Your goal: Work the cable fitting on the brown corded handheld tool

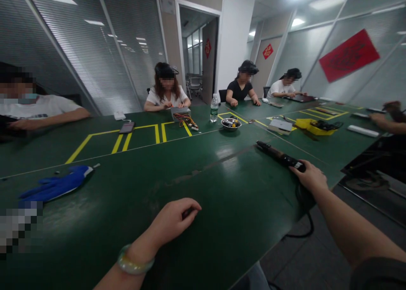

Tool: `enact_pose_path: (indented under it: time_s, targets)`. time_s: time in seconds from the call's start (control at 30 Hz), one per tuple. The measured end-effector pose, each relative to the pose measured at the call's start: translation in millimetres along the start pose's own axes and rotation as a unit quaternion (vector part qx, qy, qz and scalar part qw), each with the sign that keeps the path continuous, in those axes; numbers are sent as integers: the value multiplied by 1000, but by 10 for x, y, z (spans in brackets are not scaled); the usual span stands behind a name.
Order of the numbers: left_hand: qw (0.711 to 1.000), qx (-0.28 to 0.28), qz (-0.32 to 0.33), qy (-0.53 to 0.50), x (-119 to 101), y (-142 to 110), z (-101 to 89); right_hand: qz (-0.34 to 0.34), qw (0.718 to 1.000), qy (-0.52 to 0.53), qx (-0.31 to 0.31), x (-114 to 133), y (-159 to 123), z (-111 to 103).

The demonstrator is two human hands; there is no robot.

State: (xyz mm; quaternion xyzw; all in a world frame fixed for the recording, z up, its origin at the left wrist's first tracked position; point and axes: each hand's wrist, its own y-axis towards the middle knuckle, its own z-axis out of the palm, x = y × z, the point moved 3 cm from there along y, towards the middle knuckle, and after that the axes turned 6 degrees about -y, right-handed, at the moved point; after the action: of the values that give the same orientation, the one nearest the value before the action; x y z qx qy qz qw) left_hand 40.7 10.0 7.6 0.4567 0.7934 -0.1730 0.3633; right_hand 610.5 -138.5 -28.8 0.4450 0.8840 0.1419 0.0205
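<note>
My right hand (312, 178) is closed round the rear end of a black electric screwdriver (276, 153) at the right side of the green table (215, 184). The tool lies low over the tabletop with its tip towards the far left, and a black cable (309, 228) hangs below the table edge. My left hand (174, 216), with a bangle on the wrist, rests on the table near the front. Its fingers are curled in towards the thumb, with nothing visible between them. A blue glove (60, 184) lies well to its left.
Beyond the screwdriver stand a metal bowl (231, 124) with small parts, a water bottle (214, 109), a white box (280, 126) and a yellow tray (317, 128) with black cables. Yellow tape (157, 133) marks the tabletop. Several people sit round the table.
</note>
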Motion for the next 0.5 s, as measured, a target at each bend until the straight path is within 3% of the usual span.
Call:
enact_pose_path:
  time_s: [0.3,0.5]
  targets:
    - [1000,9,-16,2,46,38,-6,5,1000,7,2,-9,148,-37]
    - [1000,-7,-14,-7,65,64,-34,-5,999,27,39,-21,146,-43]
